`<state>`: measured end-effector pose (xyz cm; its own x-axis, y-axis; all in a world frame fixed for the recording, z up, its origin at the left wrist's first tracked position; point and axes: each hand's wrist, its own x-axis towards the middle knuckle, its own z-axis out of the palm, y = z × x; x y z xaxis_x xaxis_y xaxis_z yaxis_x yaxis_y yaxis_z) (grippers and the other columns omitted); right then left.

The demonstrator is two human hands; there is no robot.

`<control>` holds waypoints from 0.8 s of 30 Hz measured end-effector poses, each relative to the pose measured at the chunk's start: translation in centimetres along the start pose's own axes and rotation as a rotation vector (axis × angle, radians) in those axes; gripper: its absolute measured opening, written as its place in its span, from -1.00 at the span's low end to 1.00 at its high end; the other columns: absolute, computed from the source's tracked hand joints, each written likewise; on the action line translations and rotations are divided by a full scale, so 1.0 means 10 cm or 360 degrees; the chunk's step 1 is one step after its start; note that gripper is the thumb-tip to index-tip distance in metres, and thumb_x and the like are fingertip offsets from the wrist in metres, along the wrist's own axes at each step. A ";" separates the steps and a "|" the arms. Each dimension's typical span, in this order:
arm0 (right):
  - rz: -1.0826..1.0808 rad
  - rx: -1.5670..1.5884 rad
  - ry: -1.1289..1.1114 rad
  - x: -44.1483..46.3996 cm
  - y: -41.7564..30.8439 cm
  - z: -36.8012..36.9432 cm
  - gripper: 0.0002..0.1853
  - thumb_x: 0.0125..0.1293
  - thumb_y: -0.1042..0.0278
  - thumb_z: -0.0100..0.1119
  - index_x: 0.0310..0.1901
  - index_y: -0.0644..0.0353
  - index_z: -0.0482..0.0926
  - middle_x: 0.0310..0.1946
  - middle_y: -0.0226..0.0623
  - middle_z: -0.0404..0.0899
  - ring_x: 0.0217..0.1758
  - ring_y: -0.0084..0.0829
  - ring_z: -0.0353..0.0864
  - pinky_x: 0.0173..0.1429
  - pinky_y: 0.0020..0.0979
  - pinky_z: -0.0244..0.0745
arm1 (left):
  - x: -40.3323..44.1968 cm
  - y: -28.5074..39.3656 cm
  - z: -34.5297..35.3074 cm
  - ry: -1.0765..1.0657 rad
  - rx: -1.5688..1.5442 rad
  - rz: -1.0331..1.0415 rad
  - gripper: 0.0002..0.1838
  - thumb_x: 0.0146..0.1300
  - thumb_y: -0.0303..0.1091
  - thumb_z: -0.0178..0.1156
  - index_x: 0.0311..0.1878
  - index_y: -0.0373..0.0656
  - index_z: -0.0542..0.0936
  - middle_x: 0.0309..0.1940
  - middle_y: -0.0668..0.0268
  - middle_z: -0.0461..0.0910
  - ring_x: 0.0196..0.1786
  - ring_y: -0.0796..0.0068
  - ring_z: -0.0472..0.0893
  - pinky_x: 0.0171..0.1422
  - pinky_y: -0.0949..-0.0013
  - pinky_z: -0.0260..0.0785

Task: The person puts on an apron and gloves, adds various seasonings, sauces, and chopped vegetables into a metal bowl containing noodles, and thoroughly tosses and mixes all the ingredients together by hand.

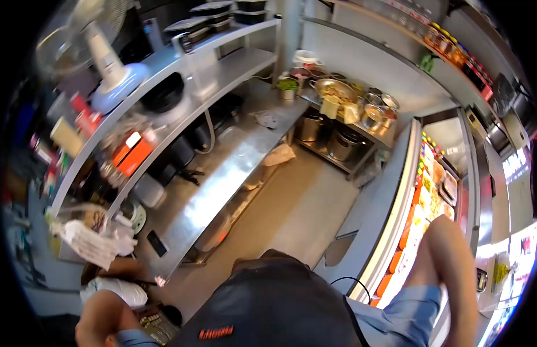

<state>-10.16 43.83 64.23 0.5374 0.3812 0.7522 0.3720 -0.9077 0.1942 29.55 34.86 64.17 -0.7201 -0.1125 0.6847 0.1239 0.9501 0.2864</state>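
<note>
Neither of my hands shows in the picture. My left arm [106,315], in a blue short sleeve, is bent at the lower left, and its hand is hidden. On the other side my right arm [453,254] is bent with the elbow out over the lit display case [416,173], the forearm running down out of view. A dark apron [263,309] with small red lettering covers my front. Near my left arm lie a white plastic bag [115,292] and a packet [158,327].
A steel counter [199,202] runs along the left, with a phone [157,243] on it and a shelf unit [239,66] above. Pots and a wide pan [333,91] stand on a table at the back. A fan [109,75] stands on the upper shelf.
</note>
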 end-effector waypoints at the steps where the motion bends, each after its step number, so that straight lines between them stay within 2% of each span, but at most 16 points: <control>1: 0.0366 0.0085 -0.0017 -0.25 0.22 -0.12 -0.67 0.16 0.68 0.20 -0.59 0.00 0.38 -0.57 -0.53 0.42 -0.55 -0.55 0.44 -0.49 -0.49 0.18 | 0.12 -0.37 0.15 -0.0019 -0.0051 0.0028 -0.87 0.19 -0.43 0.24 -0.48 -0.12 0.57 -0.61 0.44 0.44 -0.63 0.50 0.35 -0.53 0.33 0.13; 2: 0.0549 0.0197 0.0045 -0.56 0.47 -0.16 -0.65 0.26 0.62 0.21 -0.58 -0.05 0.39 -0.61 -0.56 0.34 -0.61 -0.56 0.36 -0.50 -0.46 0.18 | 0.21 -0.89 0.41 -0.0325 -0.0439 0.0020 -0.87 0.21 -0.36 0.28 -0.43 -0.16 0.63 -0.59 0.40 0.47 -0.62 0.46 0.38 -0.54 0.28 0.12; 4: 0.1106 0.0221 -0.0427 -1.40 0.55 -0.39 -0.67 0.55 0.43 0.19 -0.46 0.08 0.46 -0.46 -0.48 0.34 -0.41 -0.47 0.46 -0.34 -0.40 0.28 | 0.38 -1.63 0.85 -0.0741 -0.0833 0.0000 -0.74 0.20 -0.21 0.39 -0.27 -0.26 0.75 -0.48 0.28 0.57 -0.57 0.36 0.50 -0.56 0.25 0.17; 6: 0.1475 0.0239 -0.0313 -1.85 0.55 -0.41 -0.70 0.37 0.69 0.21 -0.46 0.07 0.44 -0.45 -0.45 0.33 -0.43 -0.46 0.50 -0.36 -0.40 0.34 | 0.48 -2.08 0.95 -0.0496 -0.0785 -0.0018 -0.76 0.15 -0.27 0.44 -0.22 -0.25 0.77 -0.44 0.25 0.62 -0.53 0.35 0.56 -0.53 0.28 0.25; 7: 0.1375 0.0144 -0.0233 -1.93 0.57 -0.75 -0.71 0.42 0.65 0.25 -0.45 0.12 0.45 -0.46 -0.43 0.36 -0.45 -0.44 0.51 -0.35 -0.39 0.40 | 0.59 -2.45 0.94 -0.0541 -0.0939 0.0049 -0.77 0.12 -0.31 0.51 -0.20 -0.23 0.79 -0.42 0.23 0.67 -0.50 0.35 0.63 -0.51 0.31 0.33; 8: 0.1321 0.0102 -0.0124 -1.95 0.56 -0.89 -0.71 0.41 0.62 0.23 -0.47 0.09 0.45 -0.49 -0.44 0.36 -0.48 -0.45 0.49 -0.38 -0.39 0.37 | 0.49 -2.60 1.08 -0.0241 -0.1074 0.0048 -0.79 0.22 -0.29 0.52 -0.16 -0.19 0.82 -0.44 0.22 0.69 -0.49 0.36 0.68 -0.52 0.31 0.35; 10: 0.1215 0.0092 0.0025 -2.08 0.70 -1.27 -0.69 0.36 0.55 0.15 -0.53 -0.04 0.43 -0.56 -0.51 0.35 -0.55 -0.50 0.41 -0.47 -0.41 0.24 | 0.92 -3.58 1.26 -0.0768 -0.1732 0.0589 -0.78 0.58 -0.43 0.31 0.11 -0.36 0.78 0.00 0.02 0.77 -0.05 0.25 0.78 -0.03 0.29 0.70; 11: 0.1303 0.0304 -0.0053 -2.19 0.81 -1.37 -0.73 0.41 0.50 0.14 -0.48 -0.01 0.46 -0.52 -0.48 0.38 -0.50 -0.48 0.45 -0.44 -0.39 0.27 | 1.16 -3.88 1.42 -0.0918 -0.1862 0.0516 -0.84 0.53 -0.43 0.37 -0.16 -0.33 0.81 -0.24 0.16 0.74 -0.30 0.28 0.72 -0.28 0.26 0.59; 14: 0.1668 0.0454 -0.0257 -2.79 1.13 -1.70 -0.85 0.49 0.35 0.24 -0.29 0.13 0.56 -0.35 -0.42 0.49 -0.31 -0.43 0.57 -0.32 -0.34 0.38 | 1.57 -4.90 2.16 -0.1126 -0.2226 0.0509 -0.82 0.49 -0.37 0.46 -0.08 -0.33 0.82 -0.20 0.16 0.77 -0.25 0.23 0.73 -0.27 0.27 0.59; 15: 0.1672 0.0492 -0.0206 -3.07 1.20 -1.77 -0.68 0.63 0.13 0.17 -0.19 0.22 0.67 -0.41 -0.45 0.46 -0.38 -0.39 0.54 -0.33 -0.32 0.39 | 1.74 -5.15 2.36 -0.1036 -0.2369 0.0583 -0.77 0.47 -0.33 0.49 -0.02 -0.33 0.82 -0.15 0.11 0.78 -0.23 0.19 0.73 -0.24 0.23 0.61; 16: 0.1686 0.0485 -0.0204 -3.37 1.25 -1.93 -0.68 0.63 0.13 0.17 -0.19 0.22 0.67 -0.41 -0.45 0.46 -0.38 -0.39 0.54 -0.33 -0.32 0.39 | 1.83 -5.61 2.61 -0.1044 -0.2504 0.0799 -0.42 0.71 0.07 0.12 0.14 -0.40 0.72 0.06 -0.01 0.76 -0.11 0.11 0.79 -0.01 0.17 0.65; 18: 0.1757 0.0839 0.0314 -4.00 1.26 -2.11 -0.71 0.57 0.17 0.27 -0.22 0.24 0.67 -0.35 -0.28 0.62 -0.33 -0.24 0.67 -0.30 -0.27 0.51 | 2.03 -6.48 3.19 -0.0978 -0.2387 0.0281 -0.57 0.67 -0.12 0.16 0.20 -0.36 0.69 0.06 0.08 0.77 -0.05 0.23 0.78 0.06 0.25 0.64; 20: 0.2425 -0.0076 0.0496 -4.95 1.46 -2.14 -0.70 0.57 0.17 0.29 -0.31 0.20 0.65 -0.43 -0.28 0.69 -0.40 -0.19 0.71 -0.34 -0.20 0.53 | 2.14 -7.53 4.09 -0.0780 -0.2039 -0.0880 -0.68 0.62 -0.31 0.19 0.26 -0.32 0.66 0.06 0.17 0.78 0.01 0.34 0.77 0.12 0.33 0.62; 22: 0.3300 -0.1388 -0.0193 -6.04 1.85 -1.93 -0.66 0.57 0.18 0.31 -0.39 0.15 0.64 -0.51 -0.28 0.76 -0.47 -0.15 0.76 -0.38 -0.13 0.56 | 1.94 -8.60 5.40 -0.0381 -0.2009 -0.1741 -0.63 0.55 -0.51 0.17 0.36 -0.29 0.60 0.23 0.17 0.71 0.15 0.35 0.71 0.33 0.28 0.58; 23: 0.3675 -0.1284 -0.0813 -6.41 1.96 -1.93 -0.85 0.52 0.29 0.33 -0.18 0.18 0.73 -0.25 -0.04 0.82 -0.22 0.02 0.82 -0.14 -0.04 0.68 | 1.74 -9.02 5.95 -0.0236 -0.1979 -0.1979 -0.58 0.54 -0.47 0.18 0.41 -0.28 0.56 0.33 0.13 0.64 0.24 0.30 0.66 0.41 0.20 0.54; 24: 0.3698 -0.1253 -0.0791 -6.76 2.02 -1.87 -0.85 0.52 0.29 0.33 -0.18 0.18 0.73 -0.25 -0.04 0.82 -0.22 0.02 0.82 -0.14 -0.04 0.68 | 1.59 -9.39 6.40 -0.0097 -0.1931 -0.2214 -0.53 0.54 -0.43 0.19 0.46 -0.27 0.53 0.44 0.09 0.57 0.34 0.25 0.61 0.49 0.12 0.51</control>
<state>-53.11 -3.56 29.07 -0.3966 -0.9141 -0.0838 -0.9025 0.4050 -0.1463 -37.22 -37.54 5.29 -0.7371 -0.5008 -0.4538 -0.1656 -0.5171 0.8397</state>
